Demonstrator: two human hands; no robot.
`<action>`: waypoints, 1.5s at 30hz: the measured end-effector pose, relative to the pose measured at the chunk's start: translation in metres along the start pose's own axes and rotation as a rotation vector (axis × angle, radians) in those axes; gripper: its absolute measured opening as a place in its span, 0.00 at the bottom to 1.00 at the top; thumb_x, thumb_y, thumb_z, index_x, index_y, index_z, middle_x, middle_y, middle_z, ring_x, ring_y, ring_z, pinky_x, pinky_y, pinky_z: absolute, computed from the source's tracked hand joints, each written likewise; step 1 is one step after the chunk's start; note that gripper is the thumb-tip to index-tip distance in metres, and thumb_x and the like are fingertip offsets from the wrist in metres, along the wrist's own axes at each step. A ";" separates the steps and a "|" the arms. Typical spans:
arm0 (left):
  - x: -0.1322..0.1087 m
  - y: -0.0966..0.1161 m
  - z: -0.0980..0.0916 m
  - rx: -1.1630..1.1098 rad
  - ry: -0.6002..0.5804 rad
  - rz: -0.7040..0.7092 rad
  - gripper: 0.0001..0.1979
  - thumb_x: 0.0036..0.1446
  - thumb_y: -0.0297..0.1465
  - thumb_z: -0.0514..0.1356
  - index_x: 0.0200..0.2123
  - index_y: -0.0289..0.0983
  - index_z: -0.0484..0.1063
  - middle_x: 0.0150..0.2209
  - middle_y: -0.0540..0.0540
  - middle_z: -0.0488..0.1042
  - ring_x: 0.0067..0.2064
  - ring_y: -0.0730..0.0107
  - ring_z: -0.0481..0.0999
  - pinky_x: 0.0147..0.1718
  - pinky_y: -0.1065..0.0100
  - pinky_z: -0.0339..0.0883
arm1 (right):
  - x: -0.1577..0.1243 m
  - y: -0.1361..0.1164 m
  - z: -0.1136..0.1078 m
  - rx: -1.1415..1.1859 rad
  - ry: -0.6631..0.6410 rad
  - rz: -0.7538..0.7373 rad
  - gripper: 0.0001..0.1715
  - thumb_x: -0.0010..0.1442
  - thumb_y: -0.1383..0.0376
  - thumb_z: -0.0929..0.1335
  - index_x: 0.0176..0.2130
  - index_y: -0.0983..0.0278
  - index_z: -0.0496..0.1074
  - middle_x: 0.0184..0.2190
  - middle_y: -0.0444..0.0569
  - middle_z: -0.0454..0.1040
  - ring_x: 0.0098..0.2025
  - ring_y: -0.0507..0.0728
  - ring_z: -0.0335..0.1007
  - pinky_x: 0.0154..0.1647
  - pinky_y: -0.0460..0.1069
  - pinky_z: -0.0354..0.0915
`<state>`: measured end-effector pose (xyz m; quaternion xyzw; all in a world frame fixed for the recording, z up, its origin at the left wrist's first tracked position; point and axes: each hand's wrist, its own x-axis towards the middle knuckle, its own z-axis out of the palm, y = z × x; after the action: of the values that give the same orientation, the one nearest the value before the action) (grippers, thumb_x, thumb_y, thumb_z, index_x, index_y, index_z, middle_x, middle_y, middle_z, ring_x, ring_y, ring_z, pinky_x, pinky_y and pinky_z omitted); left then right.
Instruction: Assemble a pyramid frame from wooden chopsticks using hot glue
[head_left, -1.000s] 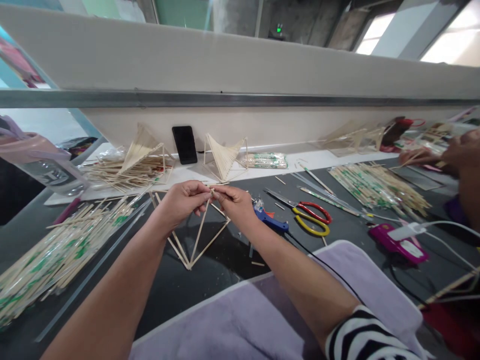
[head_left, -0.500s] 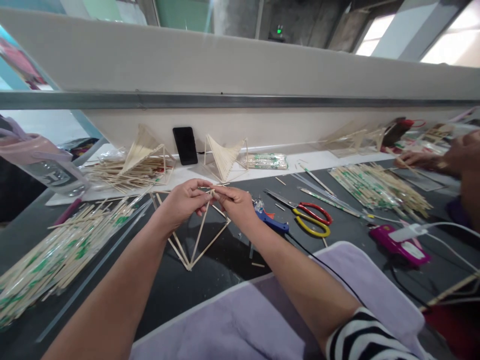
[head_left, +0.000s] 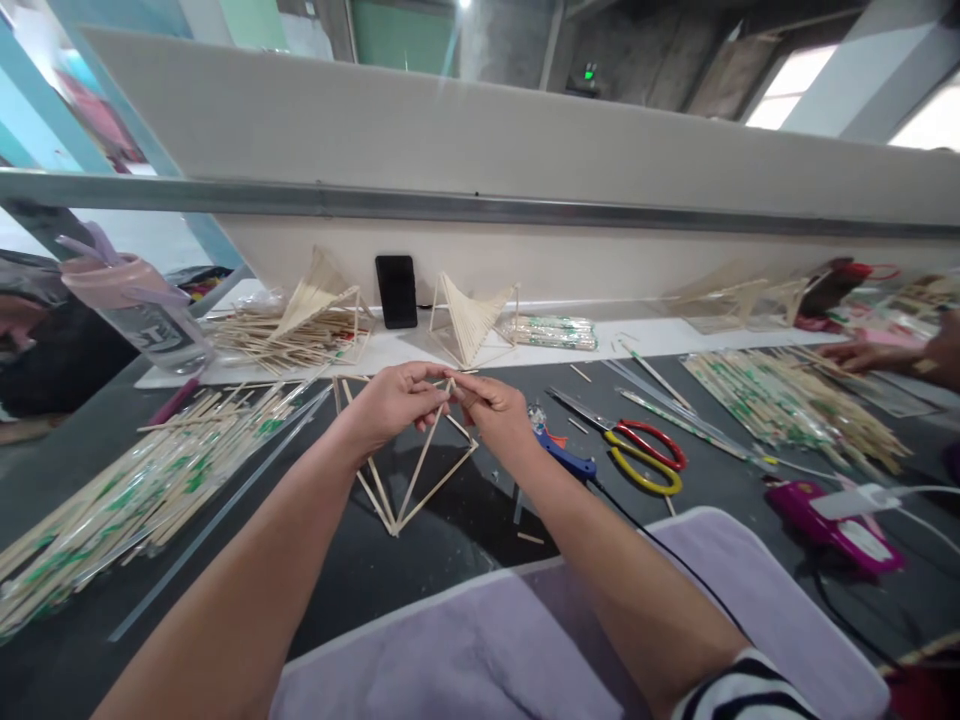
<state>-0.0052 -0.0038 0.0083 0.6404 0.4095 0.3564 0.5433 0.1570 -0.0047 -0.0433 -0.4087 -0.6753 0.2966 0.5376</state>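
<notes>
Fingers [head_left: 420,402] of the left hand [head_left: 397,405] and right hand [head_left: 495,412] are gripping the top of a pale stick frame [head_left: 420,467] in tight pinches, apparently at a joint they are mostly hiding. Its thin, straight struts [head_left: 437,487] are forming open triangles and resting on the dark bench [head_left: 337,600]. Since the earlier frame, the view is swinging leftward while the pinch is staying put. Red-and-yellow scissors [head_left: 609,427] and a blue tool [head_left: 571,461] are lying beside the right arm [head_left: 615,560], which is partly blocking the tool; wrapped sticks [head_left: 161,495] are lying on the left.
</notes>
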 end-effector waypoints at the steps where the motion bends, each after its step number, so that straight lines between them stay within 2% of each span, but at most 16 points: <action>1: 0.000 0.000 0.000 -0.001 -0.002 -0.003 0.22 0.48 0.32 0.61 0.48 0.33 0.67 0.25 0.49 0.72 0.22 0.77 0.67 0.19 0.75 0.62 | 0.000 -0.001 0.000 0.004 -0.004 -0.002 0.17 0.57 0.61 0.65 0.46 0.57 0.74 0.28 0.42 0.73 0.19 0.47 0.60 0.24 0.44 0.62; 9: -0.002 0.003 0.001 0.014 -0.013 -0.024 0.20 0.48 0.32 0.61 0.46 0.33 0.67 0.25 0.49 0.72 0.21 0.78 0.66 0.20 0.75 0.61 | 0.000 0.000 -0.001 0.034 -0.011 0.003 0.16 0.58 0.61 0.64 0.45 0.56 0.75 0.32 0.43 0.73 0.19 0.46 0.59 0.24 0.44 0.62; 14: -0.001 0.001 0.001 0.016 0.003 -0.015 0.19 0.48 0.33 0.61 0.44 0.33 0.67 0.26 0.48 0.73 0.21 0.77 0.67 0.20 0.74 0.61 | 0.000 -0.002 0.000 0.041 0.018 0.011 0.15 0.57 0.63 0.65 0.44 0.57 0.75 0.28 0.42 0.72 0.19 0.46 0.59 0.24 0.44 0.62; 22: 0.001 -0.001 -0.001 0.053 -0.017 0.006 0.17 0.49 0.34 0.61 0.43 0.33 0.70 0.26 0.48 0.73 0.22 0.77 0.67 0.21 0.74 0.62 | -0.001 0.000 0.004 -0.022 0.074 -0.010 0.16 0.58 0.63 0.63 0.44 0.56 0.75 0.30 0.42 0.73 0.19 0.47 0.62 0.25 0.45 0.64; 30: 0.002 -0.003 -0.001 0.049 0.015 0.004 0.18 0.49 0.34 0.61 0.43 0.32 0.69 0.26 0.47 0.74 0.22 0.77 0.67 0.20 0.74 0.62 | -0.003 0.003 0.007 -0.043 0.049 -0.006 0.16 0.59 0.61 0.63 0.47 0.55 0.73 0.30 0.42 0.73 0.19 0.48 0.67 0.25 0.45 0.66; 34: 0.002 -0.003 -0.001 0.071 0.002 0.026 0.15 0.49 0.34 0.61 0.40 0.33 0.70 0.26 0.48 0.73 0.22 0.78 0.67 0.21 0.75 0.62 | -0.003 0.002 0.007 -0.107 0.067 -0.071 0.16 0.60 0.60 0.64 0.46 0.56 0.74 0.32 0.44 0.76 0.19 0.47 0.67 0.25 0.45 0.66; 40: 0.002 0.001 0.000 0.129 0.009 0.033 0.14 0.49 0.33 0.60 0.40 0.31 0.72 0.25 0.49 0.71 0.22 0.78 0.66 0.19 0.76 0.61 | -0.004 -0.002 0.006 -0.349 0.102 -0.242 0.16 0.62 0.62 0.62 0.46 0.59 0.74 0.25 0.44 0.75 0.28 0.51 0.71 0.35 0.46 0.66; 45: 0.001 0.001 0.000 0.160 -0.004 0.059 0.14 0.52 0.34 0.58 0.40 0.32 0.72 0.26 0.49 0.71 0.22 0.78 0.67 0.19 0.76 0.62 | -0.004 -0.002 0.006 -0.387 0.108 -0.264 0.16 0.63 0.63 0.61 0.46 0.59 0.73 0.25 0.44 0.75 0.29 0.51 0.71 0.35 0.46 0.65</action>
<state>-0.0050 -0.0033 0.0095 0.6944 0.4165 0.3372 0.4803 0.1511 -0.0086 -0.0452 -0.4275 -0.7373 0.0666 0.5188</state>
